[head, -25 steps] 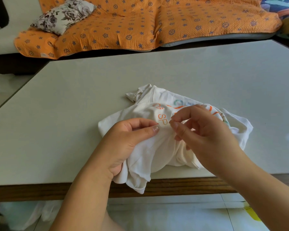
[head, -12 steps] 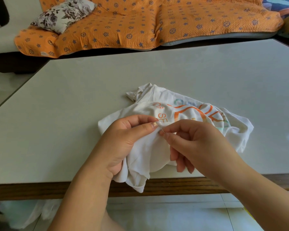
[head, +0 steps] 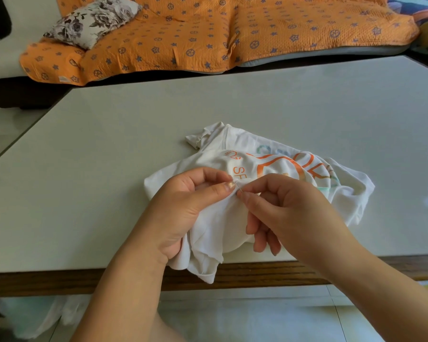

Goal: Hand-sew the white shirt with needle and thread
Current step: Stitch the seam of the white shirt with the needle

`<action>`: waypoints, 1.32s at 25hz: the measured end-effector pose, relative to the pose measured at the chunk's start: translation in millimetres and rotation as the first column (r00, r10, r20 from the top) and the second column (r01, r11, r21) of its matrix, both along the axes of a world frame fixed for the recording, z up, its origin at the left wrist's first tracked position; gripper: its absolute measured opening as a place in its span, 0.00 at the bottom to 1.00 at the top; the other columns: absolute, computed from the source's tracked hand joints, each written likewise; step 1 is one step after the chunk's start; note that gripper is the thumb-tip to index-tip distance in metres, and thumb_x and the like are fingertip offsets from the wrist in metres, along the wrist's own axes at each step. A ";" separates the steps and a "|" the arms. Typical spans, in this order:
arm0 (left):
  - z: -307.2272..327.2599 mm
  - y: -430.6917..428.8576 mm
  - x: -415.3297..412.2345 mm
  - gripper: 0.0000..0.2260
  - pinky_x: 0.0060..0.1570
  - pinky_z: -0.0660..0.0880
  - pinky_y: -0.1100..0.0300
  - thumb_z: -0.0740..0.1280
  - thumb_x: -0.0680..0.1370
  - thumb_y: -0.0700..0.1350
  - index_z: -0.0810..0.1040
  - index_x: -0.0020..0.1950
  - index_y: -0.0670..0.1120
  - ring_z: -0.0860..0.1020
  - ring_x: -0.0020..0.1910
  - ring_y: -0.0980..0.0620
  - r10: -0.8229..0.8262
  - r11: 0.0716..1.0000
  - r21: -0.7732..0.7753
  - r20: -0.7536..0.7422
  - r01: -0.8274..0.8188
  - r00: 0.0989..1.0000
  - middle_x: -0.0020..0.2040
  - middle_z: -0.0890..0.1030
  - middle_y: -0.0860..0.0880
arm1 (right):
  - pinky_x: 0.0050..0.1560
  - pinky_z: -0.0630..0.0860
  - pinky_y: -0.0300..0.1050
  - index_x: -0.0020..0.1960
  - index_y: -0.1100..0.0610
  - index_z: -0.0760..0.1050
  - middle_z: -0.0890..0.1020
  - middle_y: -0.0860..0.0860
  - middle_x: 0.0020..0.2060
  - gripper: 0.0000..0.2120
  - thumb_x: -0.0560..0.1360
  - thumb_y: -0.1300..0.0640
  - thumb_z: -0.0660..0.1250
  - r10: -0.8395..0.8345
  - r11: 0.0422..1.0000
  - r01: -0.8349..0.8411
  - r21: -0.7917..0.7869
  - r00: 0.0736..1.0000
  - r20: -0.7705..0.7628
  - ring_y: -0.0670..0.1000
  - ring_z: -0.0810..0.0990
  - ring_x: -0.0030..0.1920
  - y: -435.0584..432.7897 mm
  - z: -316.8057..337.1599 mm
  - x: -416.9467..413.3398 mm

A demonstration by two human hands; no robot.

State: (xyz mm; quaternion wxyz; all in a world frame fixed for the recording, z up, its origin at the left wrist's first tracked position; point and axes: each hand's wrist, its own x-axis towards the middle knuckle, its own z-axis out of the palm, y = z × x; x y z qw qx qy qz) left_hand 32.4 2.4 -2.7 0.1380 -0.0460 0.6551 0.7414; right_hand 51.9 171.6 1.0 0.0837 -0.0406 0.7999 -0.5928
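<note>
The white shirt point(head: 269, 164) lies crumpled under and between both hands, its orange printed lettering showing just beyond the fingertips and one loose corner hanging over the table's edge below the left wrist. The left hand point(head: 183, 213) grips a bunched fold of the fabric: the thumb lies along the top and the forefinger curls over it, so the cloth is pinched up into a small ridge at the fingertips, and more fabric spills out from under the palm. The right hand point(head: 294, 211) meets it from the other side, thumb and forefinger closed tip to tip right against the left thumb, pinching a thin grey sliver that looks like the needle point(head: 238, 189) at the ridge of cloth; only a short bit of it shows, and the thread is too fine to make out. The other right fingers are loosely curled beneath the palm, touching the shirt's underside near the table's edge. Both forearms come up from the near side, bare. The pale table point(head: 109, 169) spreads out to the left of, to the right of and beyond the hands, with a dark wooden rim just beneath the wrists. Far beyond the fingertips sits a sofa under an orange patterned cover point(head: 208, 33), and further left of the left hand a floral cushion point(head: 94, 21) rests on it
</note>
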 end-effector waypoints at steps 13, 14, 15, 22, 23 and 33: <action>-5.9 6.3 1.8 0.09 0.54 0.77 0.56 0.73 0.66 0.45 0.87 0.44 0.47 0.85 0.49 0.51 -0.025 0.999 -0.041 -0.011 0.024 1.000 0.45 0.87 0.45 | 0.23 0.74 0.41 0.47 0.59 0.73 0.83 0.54 0.29 0.04 0.79 0.59 0.66 -0.072 0.991 0.070 -0.117 0.997 -0.012 0.54 0.80 0.25 -3.0 -6.9 -3.3; -6.5 6.6 2.3 0.08 0.56 0.77 0.56 0.73 0.67 0.45 0.87 0.46 0.47 0.85 0.49 0.51 -0.038 0.997 -0.075 -0.025 0.036 0.999 0.45 0.87 0.45 | 0.24 0.74 0.42 0.48 0.59 0.72 0.83 0.55 0.29 0.04 0.78 0.59 0.66 -0.084 0.989 0.081 -0.126 0.996 -0.016 0.55 0.80 0.25 -2.9 -6.6 -4.5; -7.4 7.4 2.5 0.07 0.56 0.77 0.56 0.73 0.70 0.44 0.87 0.46 0.47 0.85 0.50 0.51 -0.054 0.992 -0.115 -0.038 0.049 0.998 0.45 0.87 0.46 | 0.24 0.75 0.43 0.50 0.57 0.71 0.83 0.56 0.29 0.04 0.79 0.59 0.66 -0.086 0.989 0.083 -0.126 0.996 -0.017 0.56 0.81 0.26 -2.7 -6.3 -5.9; -6.4 11.0 4.3 0.05 0.56 0.76 0.61 0.73 0.74 0.44 0.87 0.45 0.53 0.83 0.49 0.58 -0.070 0.941 -0.335 -0.090 0.036 0.994 0.43 0.87 0.53 | 0.30 0.81 0.47 0.46 0.53 0.77 0.85 0.53 0.31 0.05 0.79 0.59 0.65 -0.038 0.999 0.038 -0.022 0.999 0.011 0.53 0.85 0.32 -0.4 -1.2 -10.2; -5.9 11.3 4.4 0.04 0.56 0.76 0.61 0.73 0.74 0.44 0.87 0.46 0.53 0.83 0.49 0.57 -0.061 0.939 -0.342 -0.093 0.026 0.994 0.43 0.87 0.53 | 0.30 0.80 0.47 0.45 0.52 0.76 0.85 0.52 0.31 0.05 0.79 0.58 0.64 -0.062 0.998 0.062 0.005 0.998 -0.017 0.51 0.84 0.32 -0.6 0.4 -9.7; -3.9 7.8 2.7 0.06 0.58 0.75 0.61 0.75 0.71 0.46 0.87 0.47 0.50 0.83 0.52 0.59 -0.051 0.970 -0.238 -0.028 0.043 0.998 0.47 0.87 0.53 | 0.22 0.73 0.37 0.48 0.59 0.70 0.82 0.55 0.31 0.06 0.82 0.61 0.57 -0.115 0.774 0.222 -0.593 0.970 0.214 0.51 0.81 0.26 28.1 14.8 -37.4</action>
